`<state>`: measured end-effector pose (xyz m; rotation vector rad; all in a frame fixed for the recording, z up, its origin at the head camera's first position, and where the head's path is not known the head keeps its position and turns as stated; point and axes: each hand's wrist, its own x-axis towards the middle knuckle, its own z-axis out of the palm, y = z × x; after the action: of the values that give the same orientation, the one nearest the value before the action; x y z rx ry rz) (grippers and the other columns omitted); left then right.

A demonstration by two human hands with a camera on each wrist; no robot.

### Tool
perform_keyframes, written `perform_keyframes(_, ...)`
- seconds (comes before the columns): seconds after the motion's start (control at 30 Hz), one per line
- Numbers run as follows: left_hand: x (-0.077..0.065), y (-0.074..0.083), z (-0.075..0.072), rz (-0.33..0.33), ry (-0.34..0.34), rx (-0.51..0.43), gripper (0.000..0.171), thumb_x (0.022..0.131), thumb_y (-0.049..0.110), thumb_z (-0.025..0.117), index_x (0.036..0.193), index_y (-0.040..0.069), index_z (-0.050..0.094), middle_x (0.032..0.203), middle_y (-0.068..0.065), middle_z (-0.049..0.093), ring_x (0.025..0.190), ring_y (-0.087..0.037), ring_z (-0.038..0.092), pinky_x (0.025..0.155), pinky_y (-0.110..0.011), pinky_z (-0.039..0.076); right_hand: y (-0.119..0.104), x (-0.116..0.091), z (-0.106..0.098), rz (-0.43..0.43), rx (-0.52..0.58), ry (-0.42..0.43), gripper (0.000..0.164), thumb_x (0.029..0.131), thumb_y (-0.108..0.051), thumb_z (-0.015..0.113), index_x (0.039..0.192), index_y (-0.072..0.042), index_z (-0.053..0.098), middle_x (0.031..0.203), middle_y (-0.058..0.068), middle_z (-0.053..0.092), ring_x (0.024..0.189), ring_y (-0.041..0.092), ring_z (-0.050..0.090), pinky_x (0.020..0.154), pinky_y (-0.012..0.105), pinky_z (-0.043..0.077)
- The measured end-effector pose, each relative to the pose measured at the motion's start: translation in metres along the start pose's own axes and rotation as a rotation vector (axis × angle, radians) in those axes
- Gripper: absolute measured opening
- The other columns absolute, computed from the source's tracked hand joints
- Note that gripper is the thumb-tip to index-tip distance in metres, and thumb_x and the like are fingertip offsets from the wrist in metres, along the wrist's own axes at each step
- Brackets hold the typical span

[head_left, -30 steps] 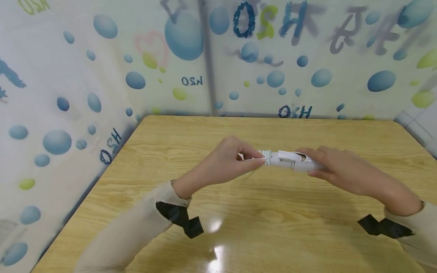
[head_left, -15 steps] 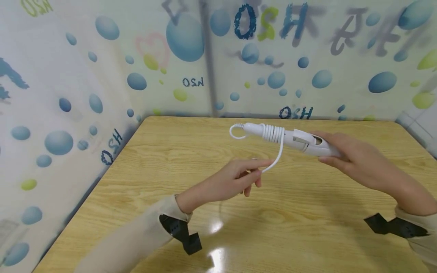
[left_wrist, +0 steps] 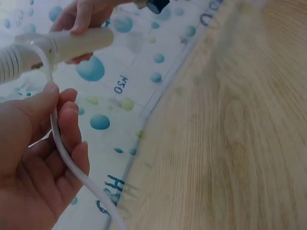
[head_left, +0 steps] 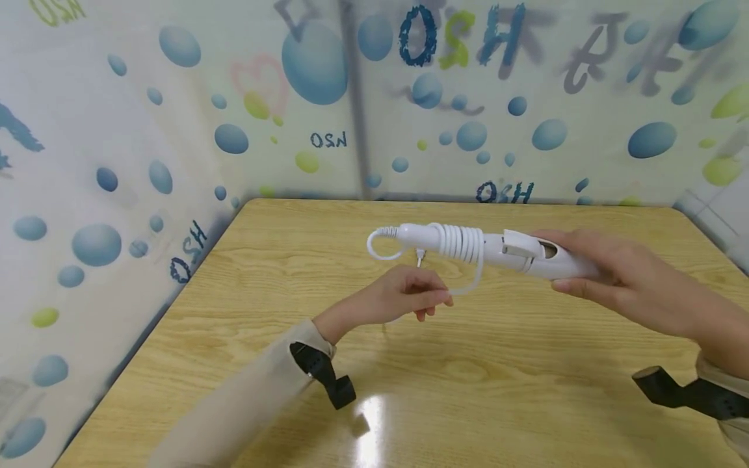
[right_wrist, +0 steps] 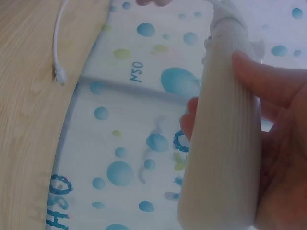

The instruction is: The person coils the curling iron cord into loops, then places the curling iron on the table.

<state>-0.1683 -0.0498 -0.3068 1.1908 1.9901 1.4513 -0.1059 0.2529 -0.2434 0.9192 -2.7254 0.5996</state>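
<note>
My right hand (head_left: 638,279) grips the wide end of a white, wand-shaped corded appliance (head_left: 509,250) that resembles a hair styling iron. It is held above the table, roughly level, its narrow end pointing left. A white cord (head_left: 462,243) runs from that end in a small loop and winds several times around the narrow part. Below the coils my left hand (head_left: 400,296) pinches the cord between thumb and fingers. In the left wrist view the cord (left_wrist: 72,165) passes across the palm and trails down. The plug (head_left: 420,255) shows behind the left hand.
The wooden table (head_left: 292,260) lies under both hands. Its far edge meets a wall covering (head_left: 386,117) with printed bubbles and letters, which also runs along the left side. Black wrist cameras (head_left: 324,374) are strapped over both sleeves.
The left hand has moved from the coils down and slightly left, drawing out a length of cord. The right hand has shifted right and raised the appliance a little.
</note>
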Motion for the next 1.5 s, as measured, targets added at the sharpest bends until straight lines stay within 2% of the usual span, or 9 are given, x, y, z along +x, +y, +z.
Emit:
perform_keyframes(0.2, 0.003, -0.018, -0.018, 0.014, -0.038, -0.023, 0.015, 0.091, 0.003, 0.055, 0.077, 0.000, 0.059, 0.064, -0.005, 0.051, 0.054, -0.016, 0.047, 0.051, -0.034, 0.043, -0.010, -0.005, -0.003, -0.002, 0.107, -0.084, 0.062, 0.088, -0.009, 0.062, 0.141, -0.027, 0.035, 0.112, -0.004, 0.050, 0.076, 0.007, 0.048, 0.055, 0.024, 0.041)
perform_keyframes(0.33, 0.002, -0.023, -0.029, 0.011, -0.101, -0.105, 0.012, 0.093, 0.001, 0.051, 0.092, -0.007, 0.060, 0.084, -0.017, 0.061, 0.071, -0.026, 0.057, 0.068, -0.043, 0.049, -0.014, -0.007, -0.004, -0.008, 0.118, -0.087, 0.062, 0.088, -0.009, 0.062, 0.141, -0.027, 0.035, 0.111, -0.005, 0.049, 0.074, 0.007, 0.047, 0.054, 0.024, 0.039)
perform_keyframes(0.47, 0.001, -0.022, -0.035, -0.122, -0.129, -0.180, 0.019, 0.094, 0.002, 0.049, 0.108, -0.010, 0.055, 0.098, -0.017, 0.062, 0.082, -0.028, 0.059, 0.082, -0.053, 0.044, -0.019, -0.009, -0.006, -0.022, 0.139, -0.087, 0.064, 0.087, -0.008, 0.063, 0.141, -0.027, 0.035, 0.113, -0.005, 0.049, 0.076, 0.007, 0.048, 0.054, 0.024, 0.041)
perform_keyframes(0.57, 0.003, -0.019, -0.039, -0.159, -0.092, -0.107, 0.013, 0.091, 0.001, 0.052, 0.098, -0.009, 0.057, 0.078, -0.008, 0.060, 0.066, -0.017, 0.056, 0.070, -0.039, 0.049, -0.024, -0.010, -0.009, -0.041, 0.182, -0.094, 0.065, 0.087, -0.005, 0.062, 0.141, -0.027, 0.034, 0.117, -0.007, 0.048, 0.078, 0.007, 0.050, 0.056, 0.024, 0.043)
perform_keyframes(0.67, 0.005, -0.015, -0.043, -0.028, -0.079, -0.006, 0.012, 0.090, -0.002, 0.048, 0.086, -0.007, 0.058, 0.067, -0.006, 0.057, 0.057, -0.013, 0.051, 0.056, -0.028, 0.044, -0.030, -0.010, -0.012, -0.050, 0.200, -0.093, 0.066, 0.086, -0.003, 0.062, 0.141, -0.028, 0.035, 0.117, -0.012, 0.047, 0.077, 0.006, 0.050, 0.056, 0.024, 0.043)
perform_keyframes(0.8, 0.007, -0.013, -0.050, 0.118, -0.077, 0.045, 0.014, 0.088, -0.006, 0.046, 0.081, -0.009, 0.058, 0.068, -0.006, 0.058, 0.061, -0.015, 0.051, 0.058, -0.027, 0.044, -0.034, -0.010, -0.014, -0.059, 0.193, -0.087, 0.067, 0.085, -0.002, 0.063, 0.140, -0.028, 0.036, 0.115, -0.014, 0.048, 0.076, 0.005, 0.050, 0.056, 0.024, 0.043)
perform_keyframes(0.97, 0.013, -0.011, -0.058, -0.003, -0.032, 0.117, 0.012, 0.089, -0.001, 0.054, 0.083, -0.003, 0.065, 0.067, 0.001, 0.057, 0.059, -0.010, 0.045, 0.055, -0.023, 0.040, -0.033, -0.013, -0.016, -0.108, 0.201, -0.098, 0.068, 0.084, 0.000, 0.064, 0.140, -0.025, 0.036, 0.115, -0.015, 0.049, 0.077, 0.004, 0.049, 0.056, 0.023, 0.043)
perform_keyframes(1.23, 0.024, -0.003, -0.072, 0.036, -0.091, 0.296, 0.017, 0.094, 0.005, 0.051, 0.099, -0.003, 0.065, 0.078, -0.009, 0.060, 0.066, -0.020, 0.055, 0.063, -0.031, 0.048, -0.033, -0.014, -0.013, -0.113, 0.216, -0.157, 0.063, 0.086, -0.004, 0.063, 0.140, -0.024, 0.037, 0.110, -0.013, 0.050, 0.075, 0.004, 0.048, 0.055, 0.022, 0.042)
perform_keyframes(1.5, 0.031, 0.005, -0.075, -0.027, -0.051, 0.450, 0.020, 0.098, 0.018, 0.045, 0.091, 0.006, 0.060, 0.058, -0.003, 0.045, 0.049, -0.014, 0.039, 0.049, -0.027, 0.034, -0.027, -0.014, 0.000, -0.123, 0.209, -0.250, 0.056, 0.089, -0.015, 0.061, 0.139, -0.026, 0.039, 0.110, -0.011, 0.052, 0.079, 0.004, 0.048, 0.058, 0.022, 0.042)
